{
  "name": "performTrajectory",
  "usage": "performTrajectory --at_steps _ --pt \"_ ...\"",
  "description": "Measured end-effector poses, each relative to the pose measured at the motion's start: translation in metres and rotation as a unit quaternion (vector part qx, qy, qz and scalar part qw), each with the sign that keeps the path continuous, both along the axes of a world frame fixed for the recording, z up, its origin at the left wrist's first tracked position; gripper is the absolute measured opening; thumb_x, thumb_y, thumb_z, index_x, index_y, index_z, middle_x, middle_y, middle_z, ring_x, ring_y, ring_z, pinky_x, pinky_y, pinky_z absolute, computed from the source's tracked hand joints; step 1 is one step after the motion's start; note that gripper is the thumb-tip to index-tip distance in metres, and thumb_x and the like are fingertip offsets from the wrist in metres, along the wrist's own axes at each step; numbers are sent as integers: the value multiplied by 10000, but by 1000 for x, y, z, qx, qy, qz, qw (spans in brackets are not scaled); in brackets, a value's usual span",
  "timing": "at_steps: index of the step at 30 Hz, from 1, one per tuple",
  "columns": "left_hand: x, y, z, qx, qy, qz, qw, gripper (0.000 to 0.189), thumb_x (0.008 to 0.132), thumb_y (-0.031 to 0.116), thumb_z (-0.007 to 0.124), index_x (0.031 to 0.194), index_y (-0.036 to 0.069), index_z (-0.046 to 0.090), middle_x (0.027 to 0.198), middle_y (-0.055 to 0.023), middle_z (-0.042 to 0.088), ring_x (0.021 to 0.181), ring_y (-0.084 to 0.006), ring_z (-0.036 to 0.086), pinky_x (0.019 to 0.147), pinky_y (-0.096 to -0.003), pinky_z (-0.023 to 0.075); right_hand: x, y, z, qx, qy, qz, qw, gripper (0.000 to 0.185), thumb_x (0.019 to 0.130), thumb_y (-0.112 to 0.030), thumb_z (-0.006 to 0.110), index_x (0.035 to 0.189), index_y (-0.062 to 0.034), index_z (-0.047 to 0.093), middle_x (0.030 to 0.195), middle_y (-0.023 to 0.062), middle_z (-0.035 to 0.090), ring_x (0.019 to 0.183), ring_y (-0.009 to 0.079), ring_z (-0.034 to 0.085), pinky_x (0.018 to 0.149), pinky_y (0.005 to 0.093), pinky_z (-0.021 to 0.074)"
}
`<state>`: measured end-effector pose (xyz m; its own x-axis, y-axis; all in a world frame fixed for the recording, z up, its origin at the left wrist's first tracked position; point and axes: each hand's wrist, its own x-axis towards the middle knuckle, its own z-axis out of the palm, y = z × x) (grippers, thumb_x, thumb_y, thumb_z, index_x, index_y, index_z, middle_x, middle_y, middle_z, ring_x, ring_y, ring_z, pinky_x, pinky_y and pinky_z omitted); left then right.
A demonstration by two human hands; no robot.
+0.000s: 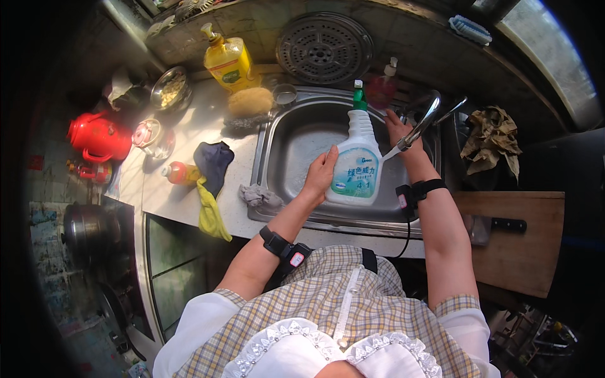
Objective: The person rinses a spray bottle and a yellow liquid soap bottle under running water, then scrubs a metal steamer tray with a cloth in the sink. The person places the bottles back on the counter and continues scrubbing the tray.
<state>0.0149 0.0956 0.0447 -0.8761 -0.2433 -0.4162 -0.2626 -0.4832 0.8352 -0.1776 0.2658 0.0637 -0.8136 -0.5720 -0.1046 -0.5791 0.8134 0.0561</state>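
Observation:
My left hand (pixel 321 175) grips the side of a white plastic cleaner spray bottle (pixel 363 156) with a green neck, held upright-looking over the stainless steel sink (pixel 295 137). Printed writing covers its front. From the chrome faucet (pixel 425 115), a pale stream of water comes down close to the bottle's right side. Partly behind the spout, my right hand (pixel 399 132) reaches towards the sink's back rim with fingers extended and nothing seen in it. Just beyond those fingertips stands a pink pump bottle (pixel 382 90).
Left of the sink are a yellow detergent bottle (pixel 230 64), a sponge (pixel 250 100), a grey rag (pixel 259 195), cloths (pixel 213 165) and a red thermos (pixel 101 137). A round steel rack (pixel 325 47) leans behind. At right, a knife (pixel 508 225) lies on a wooden cutting board (pixel 520 264).

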Motion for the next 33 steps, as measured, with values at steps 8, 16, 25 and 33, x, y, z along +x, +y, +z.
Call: performTrajectory --at_steps 8,16,25,33 --pt "5 -4 11 55 -2 35 998 528 949 508 496 1059 -1 584 926 -42 599 823 -96 547 742 -252 473 1 23 7 -62 10 34 997 357 866 -138 452 1216 -119 516 1460 -52 376 1075 315 597 883 403 511" --pt "11 -18 15 74 13 56 996 539 959 499 482 1109 -10 579 952 -50 613 848 -97 558 759 -249 472 8 34 6 -127 9 21 992 259 855 -126 486 1095 -110 584 1424 -52 424 1084 308 588 881 403 504" --pt "19 -27 11 62 0 62 996 550 953 506 489 1117 -11 581 970 -57 614 873 -105 558 782 -255 467 14 48 11 -145 -43 -37 988 139 850 -140 516 951 -135 612 1494 -33 320 999 335 621 819 438 500" --pt "22 -31 6 33 26 39 998 513 985 463 440 1179 1 553 1034 -49 624 904 -100 581 800 -252 483 15 48 8 -139 -90 -67 984 154 841 -159 556 988 -145 599 1505 -8 301 1041 360 598 880 451 476"
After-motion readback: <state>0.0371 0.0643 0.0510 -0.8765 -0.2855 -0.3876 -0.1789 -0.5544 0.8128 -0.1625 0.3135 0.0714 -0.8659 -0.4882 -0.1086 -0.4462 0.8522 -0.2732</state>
